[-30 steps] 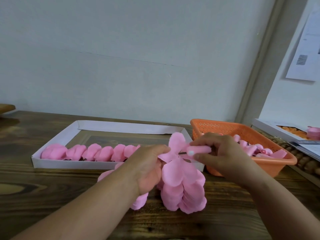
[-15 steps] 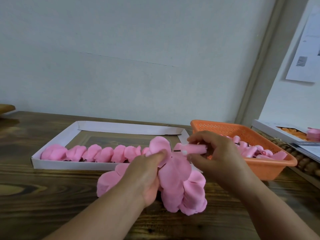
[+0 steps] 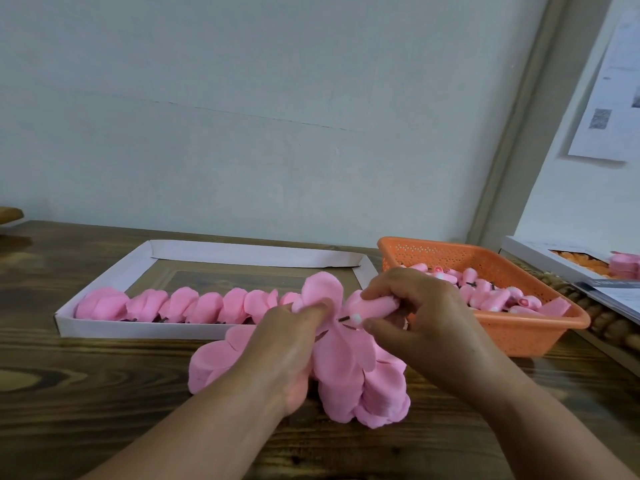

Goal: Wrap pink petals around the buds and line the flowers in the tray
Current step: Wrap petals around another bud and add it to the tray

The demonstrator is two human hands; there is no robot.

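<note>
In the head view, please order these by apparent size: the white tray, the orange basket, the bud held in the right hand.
1. white tray
2. orange basket, slightly smaller, though perspective makes this unsure
3. bud, smallest

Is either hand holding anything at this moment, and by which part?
The right hand pinches a pink bud along its body, stem end pointing left. The left hand grips a pink petal piece near its centre.
</note>
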